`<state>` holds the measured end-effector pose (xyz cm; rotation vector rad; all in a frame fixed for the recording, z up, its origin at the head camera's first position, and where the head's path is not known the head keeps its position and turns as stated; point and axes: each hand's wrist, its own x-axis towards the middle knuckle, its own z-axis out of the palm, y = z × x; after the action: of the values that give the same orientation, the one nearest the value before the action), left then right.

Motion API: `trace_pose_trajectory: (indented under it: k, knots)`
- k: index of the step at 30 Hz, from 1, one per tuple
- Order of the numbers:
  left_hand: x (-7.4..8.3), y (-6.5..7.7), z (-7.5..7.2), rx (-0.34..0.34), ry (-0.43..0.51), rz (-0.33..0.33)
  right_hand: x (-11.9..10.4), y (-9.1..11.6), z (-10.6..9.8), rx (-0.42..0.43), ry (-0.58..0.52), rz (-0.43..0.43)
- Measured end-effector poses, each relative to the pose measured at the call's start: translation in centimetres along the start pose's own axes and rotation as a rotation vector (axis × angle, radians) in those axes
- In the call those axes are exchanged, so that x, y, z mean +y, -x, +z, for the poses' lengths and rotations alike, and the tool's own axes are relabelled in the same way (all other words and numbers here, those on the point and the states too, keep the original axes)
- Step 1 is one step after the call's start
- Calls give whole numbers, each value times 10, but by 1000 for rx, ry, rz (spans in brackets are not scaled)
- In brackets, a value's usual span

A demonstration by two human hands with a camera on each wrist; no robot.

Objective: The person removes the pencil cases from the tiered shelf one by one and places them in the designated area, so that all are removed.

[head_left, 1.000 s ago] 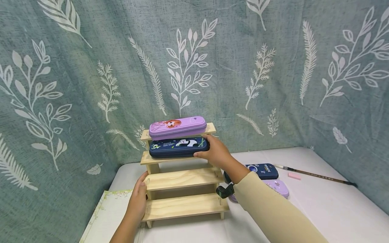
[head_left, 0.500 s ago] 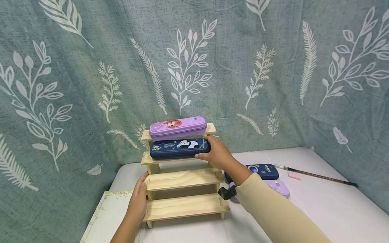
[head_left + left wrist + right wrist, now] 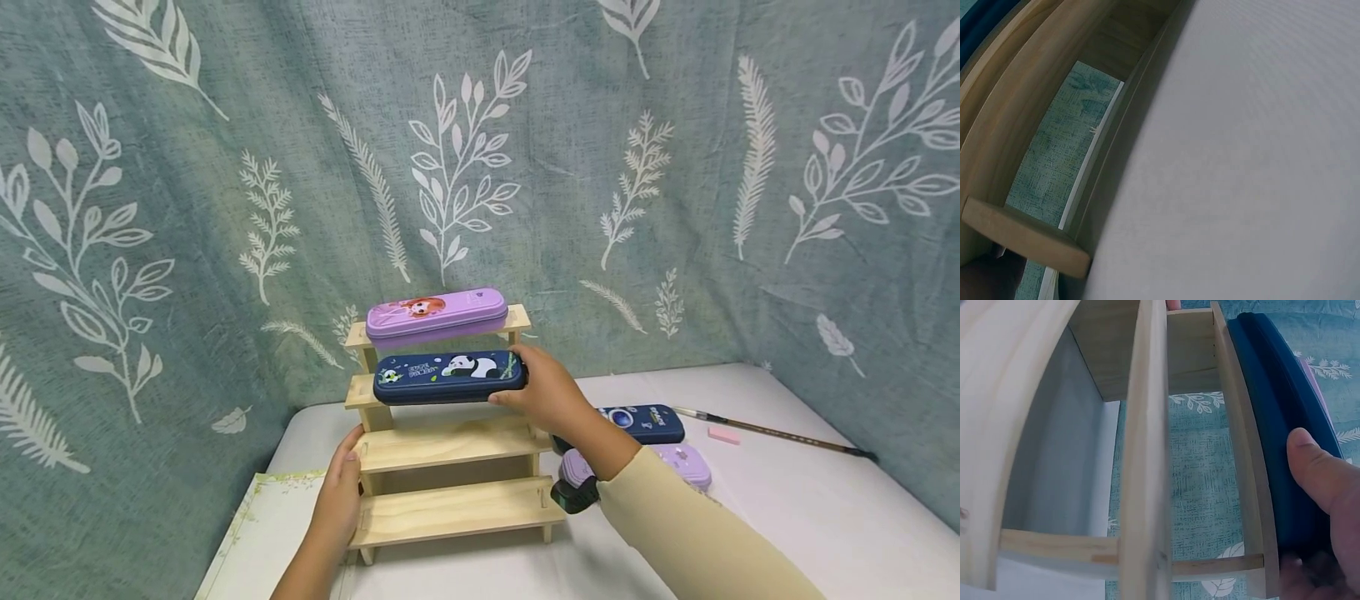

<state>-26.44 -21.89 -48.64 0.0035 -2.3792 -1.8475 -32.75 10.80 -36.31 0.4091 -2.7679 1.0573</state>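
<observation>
In the head view, a navy pencil case with a panda (image 3: 450, 377) is at the second-highest step of a four-step wooden display rack (image 3: 457, 508). My right hand (image 3: 551, 392) grips the case's right end, the thumb (image 3: 1313, 459) on its front side. The case overhangs that step's front edge; whether it still touches the board cannot be told. My left hand (image 3: 341, 487) holds the rack's left side by the lower steps, part of its fingers hidden behind the wood. A lilac pencil case with a red-haired figure (image 3: 438, 312) lies on the top step.
Right of the rack, a navy space pencil case (image 3: 652, 423) and another lilac case (image 3: 686, 464) lie on the white table, partly behind my right arm. Beyond them are a pink eraser (image 3: 723, 435) and a paintbrush (image 3: 780, 433). A patterned curtain (image 3: 570, 208) hangs behind.
My right hand has drawn the panda pencil case toward me and slightly right, so it sits lower in view, apart from the lilac case above. My left hand stays on the rack.
</observation>
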Motion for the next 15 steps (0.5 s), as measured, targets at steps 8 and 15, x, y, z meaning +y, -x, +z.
trace_pose_trajectory:
  k: [8,15]
  knots:
    - [-2,0,-1,-2,-8,0,6,14,1,73,-28,-35]
    - [-2,-1,0,4,-9,6,11,30,1,116,-45,-48]
